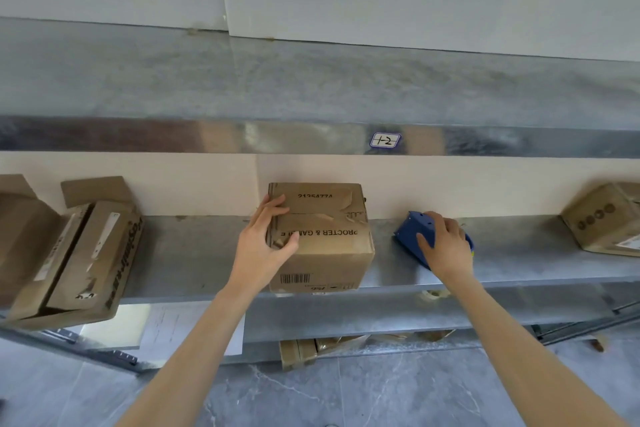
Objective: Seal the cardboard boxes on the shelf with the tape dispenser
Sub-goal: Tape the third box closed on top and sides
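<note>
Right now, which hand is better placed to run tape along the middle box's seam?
Right. The right hand grips the blue tape dispenser beside the middle box; the left hand presses on that box's top flaps, likely steadying it.

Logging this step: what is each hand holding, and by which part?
Right hand grips the blue tape dispenser over its top. Left hand holds nothing; it presses on the middle box at the left of its top.
</note>
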`<state>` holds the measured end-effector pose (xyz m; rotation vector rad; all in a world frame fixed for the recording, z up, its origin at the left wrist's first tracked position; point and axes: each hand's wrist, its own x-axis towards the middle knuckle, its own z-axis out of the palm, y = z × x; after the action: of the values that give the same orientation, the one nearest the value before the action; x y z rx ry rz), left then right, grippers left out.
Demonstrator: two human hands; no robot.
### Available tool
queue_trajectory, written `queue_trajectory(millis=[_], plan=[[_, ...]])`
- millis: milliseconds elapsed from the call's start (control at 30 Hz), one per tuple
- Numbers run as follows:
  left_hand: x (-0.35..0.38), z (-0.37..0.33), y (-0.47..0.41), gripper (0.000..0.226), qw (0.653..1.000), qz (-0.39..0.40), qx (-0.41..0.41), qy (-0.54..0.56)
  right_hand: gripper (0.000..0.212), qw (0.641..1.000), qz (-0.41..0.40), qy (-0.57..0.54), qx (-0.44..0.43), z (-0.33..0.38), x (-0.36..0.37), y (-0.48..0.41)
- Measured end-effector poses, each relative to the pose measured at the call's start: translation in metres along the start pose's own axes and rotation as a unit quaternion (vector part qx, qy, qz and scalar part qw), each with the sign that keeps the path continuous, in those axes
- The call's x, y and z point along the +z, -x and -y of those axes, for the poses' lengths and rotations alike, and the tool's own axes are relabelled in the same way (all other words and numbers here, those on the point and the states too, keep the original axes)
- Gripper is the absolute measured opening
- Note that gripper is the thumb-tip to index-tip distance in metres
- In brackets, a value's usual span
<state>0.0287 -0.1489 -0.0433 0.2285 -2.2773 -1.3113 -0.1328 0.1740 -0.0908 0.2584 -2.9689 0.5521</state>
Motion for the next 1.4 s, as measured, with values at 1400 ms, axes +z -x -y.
queue_trajectory(millis=[1400], plan=[[0.011, -0.006, 0.003, 0.041, 1.0, -0.003, -0.008, -0.002, 0.124, 0.941, 0.335, -0.038, -0.013, -0.042, -0.01, -0.045]])
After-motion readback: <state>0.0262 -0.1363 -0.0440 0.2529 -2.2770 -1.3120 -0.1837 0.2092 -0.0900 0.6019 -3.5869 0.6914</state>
